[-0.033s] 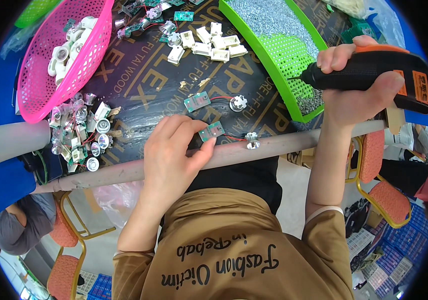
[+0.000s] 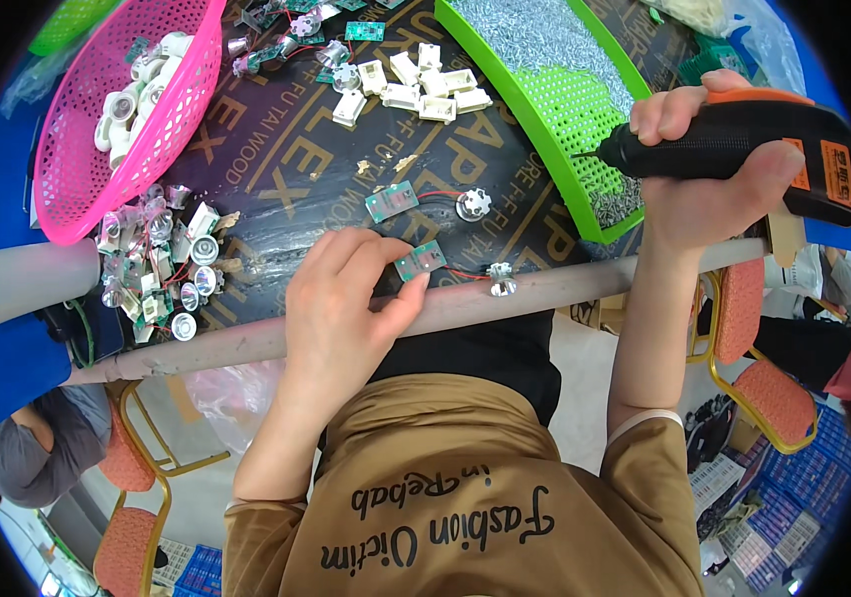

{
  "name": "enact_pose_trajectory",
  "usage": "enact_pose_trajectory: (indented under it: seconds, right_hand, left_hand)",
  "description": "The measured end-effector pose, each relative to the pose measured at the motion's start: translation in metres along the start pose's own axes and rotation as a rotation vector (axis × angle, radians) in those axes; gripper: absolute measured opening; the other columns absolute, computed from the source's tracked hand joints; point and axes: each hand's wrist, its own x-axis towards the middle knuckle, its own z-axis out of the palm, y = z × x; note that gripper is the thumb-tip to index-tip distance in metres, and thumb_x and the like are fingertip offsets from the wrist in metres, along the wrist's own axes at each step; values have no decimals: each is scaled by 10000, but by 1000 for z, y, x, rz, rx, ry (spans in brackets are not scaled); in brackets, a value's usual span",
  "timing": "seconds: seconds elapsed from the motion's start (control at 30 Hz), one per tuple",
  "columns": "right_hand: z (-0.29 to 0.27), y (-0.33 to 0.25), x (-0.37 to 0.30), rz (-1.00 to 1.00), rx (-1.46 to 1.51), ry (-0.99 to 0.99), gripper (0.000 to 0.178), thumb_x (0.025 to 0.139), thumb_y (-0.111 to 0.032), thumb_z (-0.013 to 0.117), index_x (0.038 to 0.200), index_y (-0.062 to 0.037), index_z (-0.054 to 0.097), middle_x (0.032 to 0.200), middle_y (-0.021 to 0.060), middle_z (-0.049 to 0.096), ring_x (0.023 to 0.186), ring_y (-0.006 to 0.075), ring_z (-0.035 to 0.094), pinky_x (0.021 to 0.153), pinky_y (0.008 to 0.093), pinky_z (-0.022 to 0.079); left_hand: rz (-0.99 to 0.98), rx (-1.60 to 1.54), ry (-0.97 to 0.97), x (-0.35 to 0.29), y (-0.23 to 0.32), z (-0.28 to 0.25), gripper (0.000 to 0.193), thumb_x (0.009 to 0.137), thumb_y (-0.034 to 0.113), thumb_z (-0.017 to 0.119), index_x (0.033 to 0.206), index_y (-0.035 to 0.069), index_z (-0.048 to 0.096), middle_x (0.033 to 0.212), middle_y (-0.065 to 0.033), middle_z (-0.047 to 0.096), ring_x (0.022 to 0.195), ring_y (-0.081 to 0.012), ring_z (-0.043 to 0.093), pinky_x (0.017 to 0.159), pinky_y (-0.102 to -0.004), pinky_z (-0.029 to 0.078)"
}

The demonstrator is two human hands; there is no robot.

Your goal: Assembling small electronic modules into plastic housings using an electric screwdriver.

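My left hand [image 2: 336, 298] pinches a small green circuit board [image 2: 420, 261] by its edge, between thumb and fingers, close to the table's near edge. Red wires run from that board to a small clear lamp lens [image 2: 502, 281]. Just beyond lies a second circuit board [image 2: 392, 202], wired to a white-backed lamp piece [image 2: 473, 205]. My right hand [image 2: 686, 204] is wrapped round a black and orange electric screwdriver [image 2: 734, 134]. Its thin bit points left, over the near part of a green perforated tray [image 2: 542, 149] with many small silver screws [image 2: 555, 40].
White plastic housings [image 2: 435, 90] lie at the far middle. To the left stand a pink basket [image 2: 57, 189] with white round parts, a heap of lenses and boards [image 2: 162, 254], and a translucent cup [image 2: 22, 284]. A grey tube [image 2: 565, 296] lines the near edge; a person [image 2: 52, 448] sits lower left.
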Motion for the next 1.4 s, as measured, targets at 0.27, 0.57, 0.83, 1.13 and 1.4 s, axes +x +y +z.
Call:
enact_pose_trajectory:
  seconds: [0.27,0.57,0.83,1.13,1.4]
  right_hand:
    - [-6,-6,2,15,2,15,789,829,-760,489,1120,-31,572,728,90,578,647,211,518,674,364,419]
    - [46,-51,4,75,140,-328,863,735,-783,534,1208,-63,582,764,46,519,663,175,451,669,339,340]
    - [110,-37,-18,189,81,-533,963,680,-863,573,1274,-111,480,784,37,533,649,182,505,669,337,415]
    - [123,-35,-22,224,48,-521,988,673,-882,550,1280,-107,458,786,44,543,643,197,520,666,351,435]
    - [126,-30,-22,206,21,-521,1002,660,-903,527,1246,-92,471,762,45,544,610,195,521,635,356,442]
  left_hand:
    - [-3,-11,24,-2,-1,1,232,712,122,765,893,28,654,846,-87,608,786,-286,594,677,-384,486]
    - [46,-31,36,1,-4,0,200,733,134,749,886,50,650,839,-73,586,810,-276,578,680,-384,488]
    - [18,-43,15,-2,-3,1,206,735,150,741,880,44,640,841,-71,580,824,-271,573,702,-381,502]
    - [50,-50,63,-2,-4,3,232,693,118,773,878,47,653,821,-68,591,769,-283,574,650,-384,474]
    - [44,-44,63,-1,-4,3,234,690,118,771,877,45,651,821,-72,591,776,-291,577,669,-391,477]
